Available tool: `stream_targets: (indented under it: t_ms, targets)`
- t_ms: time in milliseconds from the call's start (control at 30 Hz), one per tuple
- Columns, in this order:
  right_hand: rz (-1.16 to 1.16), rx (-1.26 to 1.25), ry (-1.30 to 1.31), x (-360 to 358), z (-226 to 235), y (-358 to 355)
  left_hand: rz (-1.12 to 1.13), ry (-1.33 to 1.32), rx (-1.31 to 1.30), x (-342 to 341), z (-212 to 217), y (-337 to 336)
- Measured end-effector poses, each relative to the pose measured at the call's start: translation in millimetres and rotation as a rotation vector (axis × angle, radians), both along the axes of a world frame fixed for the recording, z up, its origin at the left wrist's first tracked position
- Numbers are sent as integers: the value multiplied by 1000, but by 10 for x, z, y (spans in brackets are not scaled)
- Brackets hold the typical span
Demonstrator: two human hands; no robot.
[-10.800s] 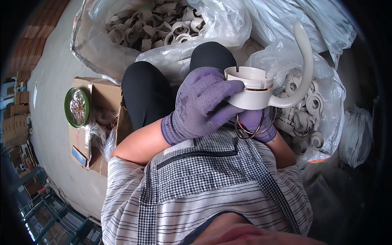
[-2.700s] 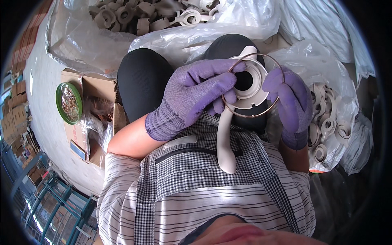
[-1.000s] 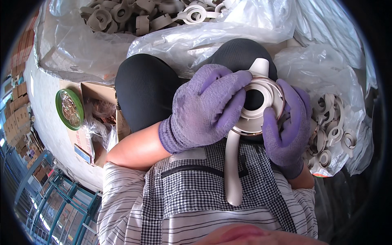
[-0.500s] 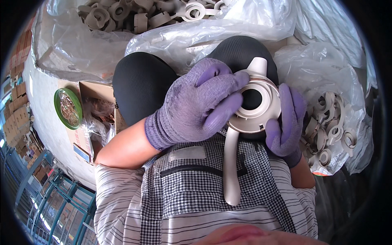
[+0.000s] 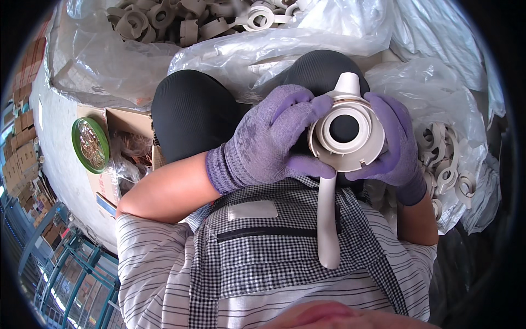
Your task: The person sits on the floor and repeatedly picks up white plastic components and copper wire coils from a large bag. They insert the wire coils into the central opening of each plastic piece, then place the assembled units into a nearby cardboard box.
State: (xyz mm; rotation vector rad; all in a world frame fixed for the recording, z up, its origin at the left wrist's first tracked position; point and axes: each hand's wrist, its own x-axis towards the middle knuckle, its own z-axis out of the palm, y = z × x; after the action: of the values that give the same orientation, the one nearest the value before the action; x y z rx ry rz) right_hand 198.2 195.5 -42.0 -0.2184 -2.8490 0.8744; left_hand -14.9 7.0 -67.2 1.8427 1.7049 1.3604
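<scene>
I see left hand (image 5: 263, 145) and right hand (image 5: 392, 145) gripping the round beige plastic ring-with-strap part (image 5: 346, 134), open face upward, apparently for inspection.

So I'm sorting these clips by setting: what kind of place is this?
Probably a small workshop or factory floor for piecework assembly. Clear bags of identical beige plastic parts surround the seated person, gloved hands hold one such part, and a cardboard box sits alongside.
</scene>
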Motion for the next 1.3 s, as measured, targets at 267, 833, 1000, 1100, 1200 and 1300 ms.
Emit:
stream_targets:
  t_ms: [267,833,1000,1100,1200,1300]
  targets:
    - [-28,-8,-52,42,-14,-39,-21,-14,-39,-1,-14,9]
    - [-105,112,0,50,-192,-185,-104,182,-48,-219,-134,208]
    - [-137,41,11,99,-334,-209,-123,153,3,-155,-239,246]
    - [-143,7,8,131,-308,-168,-66,93,68,-35,-238,289]
    - [-149,-9,92,122,-313,-89,-78,101,66,26,-190,368]
    - [-161,3,200,121,-255,-106,-44,134,55,135,-149,336]
